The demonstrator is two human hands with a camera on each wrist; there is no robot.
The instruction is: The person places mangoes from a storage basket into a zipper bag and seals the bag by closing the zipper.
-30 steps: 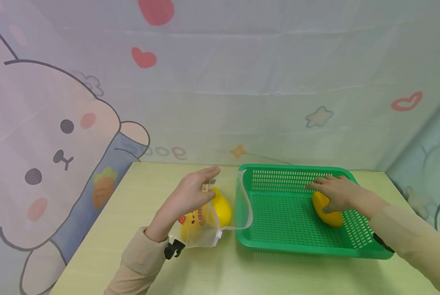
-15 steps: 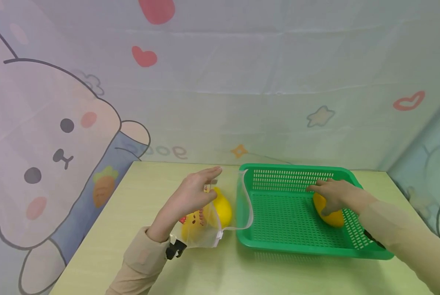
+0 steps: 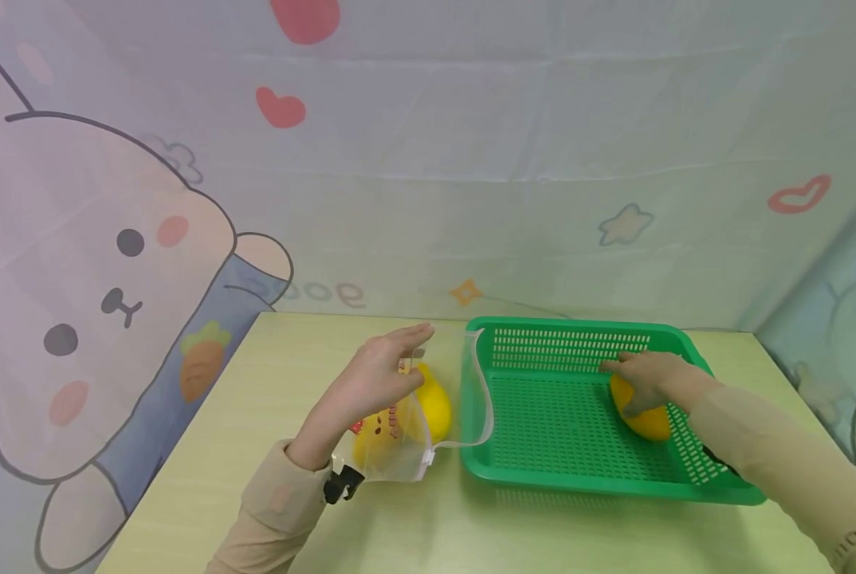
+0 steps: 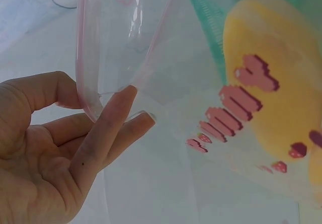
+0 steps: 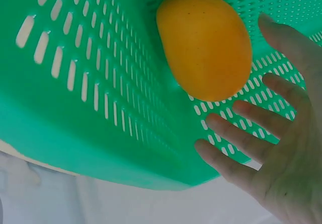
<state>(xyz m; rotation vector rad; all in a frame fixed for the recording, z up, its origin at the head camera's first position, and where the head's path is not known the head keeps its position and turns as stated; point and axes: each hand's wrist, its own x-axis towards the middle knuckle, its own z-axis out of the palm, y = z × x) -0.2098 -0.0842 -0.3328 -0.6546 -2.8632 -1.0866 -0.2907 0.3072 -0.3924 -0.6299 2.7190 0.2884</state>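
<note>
Resting near the right edge of the green basket (image 3: 579, 484), the mango (image 5: 204, 48) lies beneath the right hand (image 3: 650, 381), fingers spread wide (no grip yet); closing off-centre could send it rolling. Past the basket's left edge, the left hand (image 3: 374, 373) pinches the clear bag (image 3: 399, 466).

1 orange-yellow mango (image 5: 206, 48) is lying slantwise inside the green basket (image 3: 579, 484), near its right edge, just beside the right hand (image 3: 650, 381). By the basket's left edge, the left hand (image 3: 372, 379) is holding 1 clear printed bag (image 3: 405, 464), mouth gaping, containing yellow fruit (image 3: 437, 408).
</note>
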